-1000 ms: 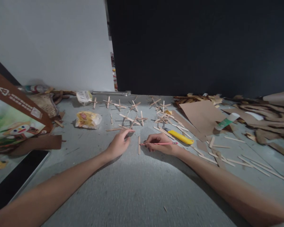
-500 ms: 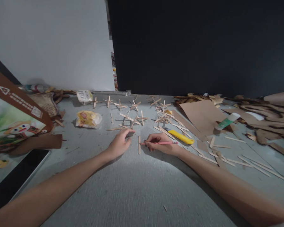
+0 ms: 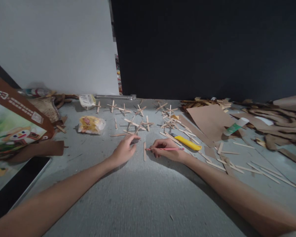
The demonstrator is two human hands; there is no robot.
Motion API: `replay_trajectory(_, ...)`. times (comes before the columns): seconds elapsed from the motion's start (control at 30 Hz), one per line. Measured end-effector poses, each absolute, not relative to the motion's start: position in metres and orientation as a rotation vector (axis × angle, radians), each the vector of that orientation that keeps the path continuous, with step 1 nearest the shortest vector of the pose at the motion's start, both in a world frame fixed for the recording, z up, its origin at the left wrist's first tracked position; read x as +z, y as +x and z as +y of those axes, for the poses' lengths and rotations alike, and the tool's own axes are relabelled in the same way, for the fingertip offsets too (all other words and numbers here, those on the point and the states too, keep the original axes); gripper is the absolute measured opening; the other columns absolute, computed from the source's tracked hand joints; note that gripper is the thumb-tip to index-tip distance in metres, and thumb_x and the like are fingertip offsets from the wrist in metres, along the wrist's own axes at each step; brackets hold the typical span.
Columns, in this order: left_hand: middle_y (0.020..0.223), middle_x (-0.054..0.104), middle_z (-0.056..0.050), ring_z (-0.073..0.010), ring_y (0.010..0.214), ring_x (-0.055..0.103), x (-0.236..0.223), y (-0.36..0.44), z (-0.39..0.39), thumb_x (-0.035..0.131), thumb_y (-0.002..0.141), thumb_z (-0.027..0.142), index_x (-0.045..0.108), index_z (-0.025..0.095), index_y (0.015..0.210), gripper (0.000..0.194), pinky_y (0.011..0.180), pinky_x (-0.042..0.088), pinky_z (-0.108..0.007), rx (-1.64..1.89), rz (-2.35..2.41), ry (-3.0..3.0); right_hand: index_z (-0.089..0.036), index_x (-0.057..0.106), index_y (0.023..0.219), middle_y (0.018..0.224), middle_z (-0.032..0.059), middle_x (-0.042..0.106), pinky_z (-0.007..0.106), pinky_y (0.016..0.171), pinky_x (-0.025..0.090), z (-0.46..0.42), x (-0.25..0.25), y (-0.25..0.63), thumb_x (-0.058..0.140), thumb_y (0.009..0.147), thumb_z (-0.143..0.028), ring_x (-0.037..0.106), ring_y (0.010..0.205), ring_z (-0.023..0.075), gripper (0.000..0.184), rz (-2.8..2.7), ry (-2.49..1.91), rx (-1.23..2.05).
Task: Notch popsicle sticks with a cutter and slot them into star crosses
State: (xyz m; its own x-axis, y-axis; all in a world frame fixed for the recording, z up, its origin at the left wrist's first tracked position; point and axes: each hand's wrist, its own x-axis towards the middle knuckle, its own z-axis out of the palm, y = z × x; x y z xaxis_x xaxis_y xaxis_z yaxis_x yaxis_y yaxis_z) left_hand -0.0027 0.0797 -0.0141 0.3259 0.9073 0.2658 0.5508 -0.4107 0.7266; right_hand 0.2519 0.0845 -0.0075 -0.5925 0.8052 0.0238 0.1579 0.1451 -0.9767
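Between my two hands a wooden craft stick (image 3: pixel 144 154) lies flat on the grey table (image 3: pixel 128 204), pointing away from me. My right hand (image 3: pixel 164 149) pinches a pink pencil (image 3: pixel 172 149), its tip at the stick's right edge. On the other side my left hand (image 3: pixel 125 150) rests on the table with fingers apart, holding nothing. Its fingertips are close to the crossed craft sticks (image 3: pixel 135 124) just beyond. A yellow utility knife (image 3: pixel 187 142) lies past my right hand, beside loose craft sticks.
Several crossed-stick pieces (image 3: pixel 112 106) stand toward the back. At left are a yellow packet (image 3: pixel 91 125), a phone (image 3: pixel 17 187) and a printed box (image 3: pixel 17 121). A glue stick (image 3: pixel 236 126), brown cardboard (image 3: pixel 207 121) and scattered sticks (image 3: pixel 268 174) lie at right.
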Motion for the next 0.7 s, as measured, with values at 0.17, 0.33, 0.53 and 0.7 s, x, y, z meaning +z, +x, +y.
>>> replay_trajectory(0.17, 0.122, 0.073, -0.01, -0.025, 0.121, 0.068, -0.0148, -0.0031, 0.0804, 0.052, 0.084, 0.003, 0.067, 0.021, 0.113, 0.038, 0.108, 0.054, -0.047, 0.908, 1.291, 2.087, -0.017, 0.073, 0.082, 0.065, 0.0027, 0.068, 0.024, 0.054, 0.045, 0.0859, -0.0099, 0.2525, 0.077, 0.087, -0.053, 0.059, 0.057, 0.0133, 0.037, -1.886, -0.873, 1.506)
replay_trajectory(0.33, 0.121, 0.073, -0.009, -0.0251, 0.121, 0.068, -0.0144, -0.0032, 0.0809, 0.053, 0.082, 0.001, 0.068, 0.021, 0.111, 0.038, 0.11, 0.053, -0.048, 0.909, 1.276, 2.104, -0.017, 0.072, 0.081, 0.063, 0.0017, 0.066, 0.025, 0.054, 0.046, 0.0862, -0.0085, 0.252, 0.076, 0.088, -0.055, 0.059, 0.056, 0.0133, 0.038, -1.854, -0.895, 1.509)
replay_trajectory(0.53, 0.121, 0.073, -0.009, -0.0247, 0.121, 0.067, -0.0161, -0.0034, 0.0812, 0.053, 0.082, 0.0, 0.068, 0.021, 0.11, 0.038, 0.109, 0.053, -0.046, 0.912, 1.268, 2.108, -0.017, 0.072, 0.081, 0.064, 0.0021, 0.067, 0.024, 0.053, 0.044, 0.0861, -0.0072, 0.2521, 0.075, 0.088, -0.058, 0.057, 0.056, 0.0125, 0.041, -1.897, -0.904, 1.479)
replay_trajectory(0.7, 0.121, 0.073, -0.009, -0.0248, 0.122, 0.066, -0.0171, -0.0033, 0.0821, 0.053, 0.081, -0.001, 0.068, 0.021, 0.11, 0.039, 0.109, 0.052, -0.045, 0.917, 1.263, 2.108, -0.016, 0.072, 0.082, 0.065, 0.0025, 0.067, 0.024, 0.054, 0.044, 0.0855, -0.007, 0.2525, 0.076, 0.088, -0.056, 0.057, 0.057, 0.0124, 0.04, -1.903, -0.86, 1.509)
